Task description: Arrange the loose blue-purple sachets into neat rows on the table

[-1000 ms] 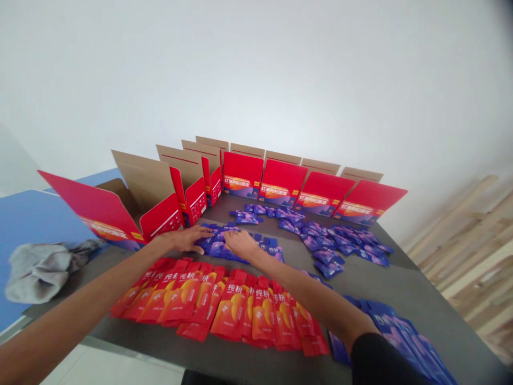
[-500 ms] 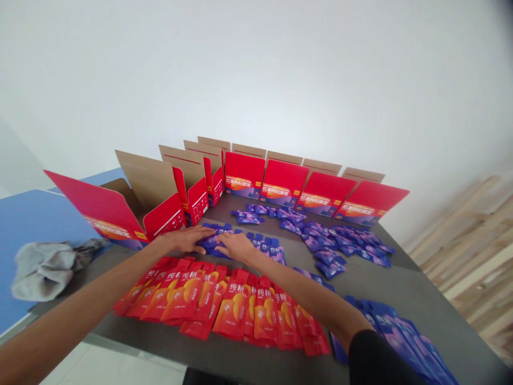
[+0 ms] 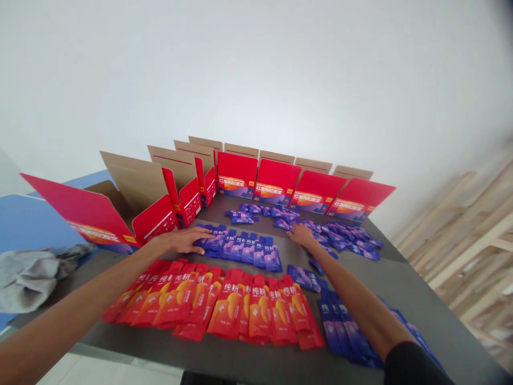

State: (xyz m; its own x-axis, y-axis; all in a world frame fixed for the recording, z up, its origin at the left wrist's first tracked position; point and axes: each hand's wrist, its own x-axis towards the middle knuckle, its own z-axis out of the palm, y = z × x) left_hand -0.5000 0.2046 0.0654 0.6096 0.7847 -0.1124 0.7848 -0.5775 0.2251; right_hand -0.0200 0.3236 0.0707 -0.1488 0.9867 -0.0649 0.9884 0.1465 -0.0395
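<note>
Blue sachets (image 3: pixel 244 250) — left hand (image 3: pixel 183 240) open on them, right hand (image 3: pixel 301 236) open on others

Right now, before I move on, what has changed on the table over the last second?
The right hand has moved rightward off the row of blue sachets to the loose blue sachets. The left hand stays at the row's left end. The red sachets and red boxes stayed as they were.

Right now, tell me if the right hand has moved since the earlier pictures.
Yes, rightward along the red cartons: the right hand has left the blue sachet row.
</note>
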